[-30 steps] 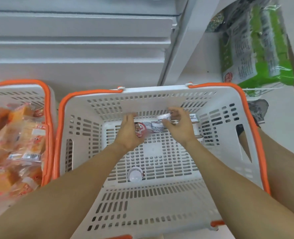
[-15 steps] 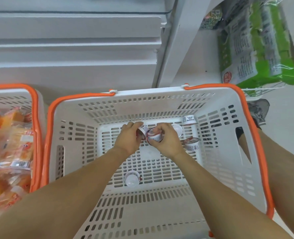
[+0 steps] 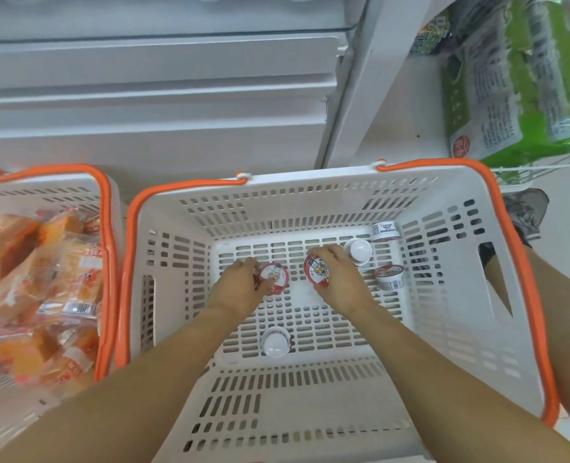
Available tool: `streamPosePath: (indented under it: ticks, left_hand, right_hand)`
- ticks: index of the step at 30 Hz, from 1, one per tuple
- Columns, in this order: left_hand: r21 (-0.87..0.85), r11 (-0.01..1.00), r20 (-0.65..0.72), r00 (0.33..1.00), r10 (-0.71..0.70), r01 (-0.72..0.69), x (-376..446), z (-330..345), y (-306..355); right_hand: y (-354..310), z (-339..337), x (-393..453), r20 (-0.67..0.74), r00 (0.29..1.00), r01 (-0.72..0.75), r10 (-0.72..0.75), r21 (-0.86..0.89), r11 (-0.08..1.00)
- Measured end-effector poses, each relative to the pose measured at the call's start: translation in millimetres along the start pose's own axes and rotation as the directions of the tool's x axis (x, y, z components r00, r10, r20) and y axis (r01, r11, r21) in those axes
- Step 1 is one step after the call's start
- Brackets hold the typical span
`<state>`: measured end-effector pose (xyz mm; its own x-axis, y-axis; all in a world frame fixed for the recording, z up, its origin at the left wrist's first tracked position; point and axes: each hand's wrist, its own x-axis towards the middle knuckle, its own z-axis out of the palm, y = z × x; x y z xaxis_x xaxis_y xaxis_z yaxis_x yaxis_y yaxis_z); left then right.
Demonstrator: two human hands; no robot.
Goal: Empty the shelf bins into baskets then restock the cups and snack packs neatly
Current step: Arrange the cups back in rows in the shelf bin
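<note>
Inside the white slotted plastic basket with orange rim (image 3: pixel 524 262), the left hand (image 3: pixel 240 289) grips a small red-lidded cup (image 3: pixel 273 277). The right hand (image 3: pixel 340 282) holds another red-lidded cup with a tiger picture (image 3: pixel 317 270), tilted.

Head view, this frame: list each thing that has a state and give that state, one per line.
Left hand: grips a red-lidded cup.
Right hand: grips a tilted cup, lid showing.
Cup near the front: upside down, loose on the basket floor.
Cup by the right hand: upside down.
Two cups at the right: on their sides.
Middle basket: nearly empty.
Left basket: full of snack packs.
</note>
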<state>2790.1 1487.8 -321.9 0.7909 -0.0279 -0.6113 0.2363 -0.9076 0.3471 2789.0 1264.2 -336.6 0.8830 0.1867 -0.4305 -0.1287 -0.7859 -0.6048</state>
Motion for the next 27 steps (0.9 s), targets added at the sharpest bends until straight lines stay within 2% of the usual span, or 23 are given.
streamPosePath:
  ticks: [2, 6, 10, 13, 16, 20, 24, 27]
  left_hand:
    - [-0.056, 0.998, -0.09, 0.996, 0.024, -0.029, -5, 2, 2]
    - [-0.134, 0.969, -0.213, 0.961, 0.177, -0.208, -6, 11, 9]
    - [-0.136, 0.946, -0.153, 0.95, 0.273, -0.293, -1, 25, 11]
    - [-0.02, 0.949, -0.107, 0.945, 0.31, -0.313, 3, 32, 10]
    - [-0.025, 0.957, -0.087, 0.955, 0.284, -0.288, 4, 34, 12]
    - [-0.214, 0.962, -0.001, 0.985, 0.172, -0.168, -1, 26, 15]
    - [-0.486, 0.873, 0.218, 0.974, 0.066, 0.05, -12, -4, 23]
    - [-0.42, 0.908, 0.273, 0.952, 0.14, -0.013, -25, -39, 40]
  right_hand:
    - [1, 2, 0, -0.017, 1.0, -0.006, 0.006, 0.007, 1.0]
    - [2, 3, 1, -0.029, 0.999, -0.03, 0.03, 0.01, 1.0]
    - [1, 2, 0, -0.041, 0.999, -0.027, 0.029, 0.05, 0.998]
    - [1, 2, 0, -0.027, 1.0, -0.014, 0.014, 0.033, 0.999]
    - [4, 3, 4, -0.014, 1.0, -0.009, 0.009, 0.0, 1.0]
    - [-3, -11, 5, 0.066, 0.997, -0.051, 0.047, 0.056, 0.997]
    - [-26, -53, 0, 0.167, 0.985, -0.058, 0.034, 0.144, 0.988]
    - [-57, -101, -9, 0.164, 0.986, 0.0, -0.011, 0.069, 0.998]
